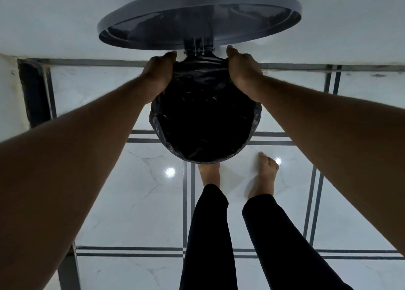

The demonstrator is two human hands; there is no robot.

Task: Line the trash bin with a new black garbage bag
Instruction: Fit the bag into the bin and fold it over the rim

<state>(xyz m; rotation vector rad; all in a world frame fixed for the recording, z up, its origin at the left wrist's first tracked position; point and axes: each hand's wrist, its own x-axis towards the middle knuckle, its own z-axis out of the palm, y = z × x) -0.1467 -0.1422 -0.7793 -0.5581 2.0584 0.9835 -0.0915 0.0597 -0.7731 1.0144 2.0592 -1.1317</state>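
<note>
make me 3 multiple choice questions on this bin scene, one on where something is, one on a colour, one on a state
1. Where do the two hands grip the garbage bag?
A. at the far part of the rim, near the lid hinge
B. at the near edge, by the feet
C. at the bottom of the bin

2. What colour is the bag in the trash bin?
A. white
B. black
C. blue

3. What state is the lid in?
A. shut over the bin
B. lying on the floor
C. raised open above the bin

Answers:
1. A: the left hand and right hand hold the garbage bag on either side of the hinge.
2. B: the plastic over the rim of the trash bin is black.
3. C: the lid stands up behind the bin's mouth, showing its underside.
</note>
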